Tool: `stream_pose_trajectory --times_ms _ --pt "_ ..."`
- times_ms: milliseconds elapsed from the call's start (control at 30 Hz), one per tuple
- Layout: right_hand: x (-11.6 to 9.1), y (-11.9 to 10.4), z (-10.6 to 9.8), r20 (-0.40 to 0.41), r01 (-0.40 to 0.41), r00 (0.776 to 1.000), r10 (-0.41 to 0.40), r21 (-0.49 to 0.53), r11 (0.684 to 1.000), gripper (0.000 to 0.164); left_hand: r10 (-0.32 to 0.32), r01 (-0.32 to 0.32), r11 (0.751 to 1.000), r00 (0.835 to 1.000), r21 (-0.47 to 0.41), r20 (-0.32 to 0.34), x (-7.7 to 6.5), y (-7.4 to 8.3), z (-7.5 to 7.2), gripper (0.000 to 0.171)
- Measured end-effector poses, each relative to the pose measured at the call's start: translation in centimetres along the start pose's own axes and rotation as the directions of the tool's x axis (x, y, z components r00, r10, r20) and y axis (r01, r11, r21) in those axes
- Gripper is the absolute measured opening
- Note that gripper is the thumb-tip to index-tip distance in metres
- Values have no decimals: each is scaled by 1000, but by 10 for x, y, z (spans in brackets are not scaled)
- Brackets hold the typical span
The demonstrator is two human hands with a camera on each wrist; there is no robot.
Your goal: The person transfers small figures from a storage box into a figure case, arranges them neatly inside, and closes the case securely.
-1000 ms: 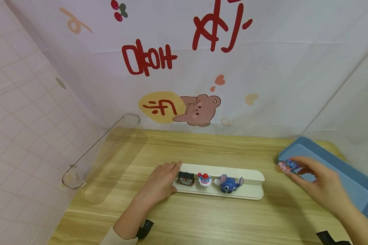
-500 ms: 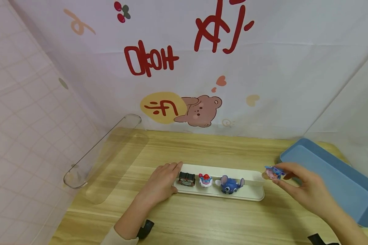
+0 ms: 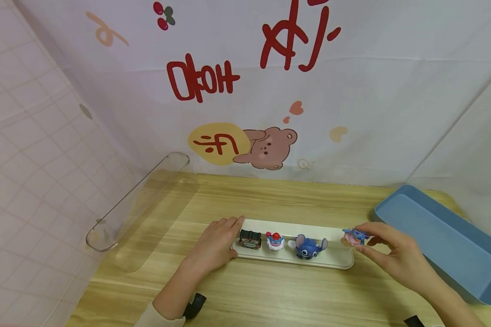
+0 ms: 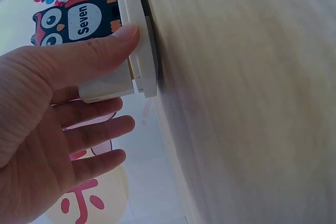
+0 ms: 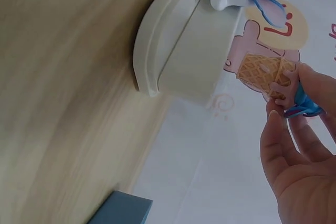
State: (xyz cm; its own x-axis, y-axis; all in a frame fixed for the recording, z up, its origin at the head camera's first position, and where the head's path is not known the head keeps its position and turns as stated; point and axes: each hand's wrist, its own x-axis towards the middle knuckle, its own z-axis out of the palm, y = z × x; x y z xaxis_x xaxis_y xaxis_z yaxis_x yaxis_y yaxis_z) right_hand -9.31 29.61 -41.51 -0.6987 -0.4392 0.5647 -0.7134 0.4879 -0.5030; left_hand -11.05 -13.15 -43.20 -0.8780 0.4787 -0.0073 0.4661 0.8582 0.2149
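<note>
A long white two-step display stand point(image 3: 338, 260) lies on the wooden table. My left hand point(image 3: 214, 244) grips its left end, thumb in front and fingers behind. Along the lower step sit a dark owl figurine point(image 4: 79, 20) marked "Seven", a small red-topped white and blue figurine point(image 3: 275, 241) and a big-eared blue figurine point(image 3: 308, 247). My right hand point(image 3: 401, 255) pinches a blue and pink figurine point(image 3: 355, 237) between thumb and fingers, over the stand's right end. In the right wrist view, its waffle cone point(image 5: 262, 72) base points away from the fingers, beyond the stand's upper step.
On the right stands a blue tray point(image 3: 488, 296) with nothing in it. A clear plastic cover point(image 3: 149, 213) stands at the left by the side wall sheet. A printed white sheet point(image 3: 376, 113) hangs at the table's back edge.
My right hand has carried the figurine left from over the blue tray to the stand's right end. My left hand has kept its grip on the stand.
</note>
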Motion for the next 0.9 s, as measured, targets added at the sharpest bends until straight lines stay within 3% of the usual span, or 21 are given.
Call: stream_pose_trajectory --times_ms 100,500,900 --pt "0 -2 3 21 -22 1000 21 5 1000 72 0 0 1000 1000 -3 0 0 0 -1 94" --pt "-3 1 18 54 -47 998 44 52 998 68 -10 10 1000 1000 -9 13 0 0 -1 94" --pt "-7 9 26 72 -36 997 34 32 999 66 -6 6 1000 1000 -5 13 0 1 -1 94"
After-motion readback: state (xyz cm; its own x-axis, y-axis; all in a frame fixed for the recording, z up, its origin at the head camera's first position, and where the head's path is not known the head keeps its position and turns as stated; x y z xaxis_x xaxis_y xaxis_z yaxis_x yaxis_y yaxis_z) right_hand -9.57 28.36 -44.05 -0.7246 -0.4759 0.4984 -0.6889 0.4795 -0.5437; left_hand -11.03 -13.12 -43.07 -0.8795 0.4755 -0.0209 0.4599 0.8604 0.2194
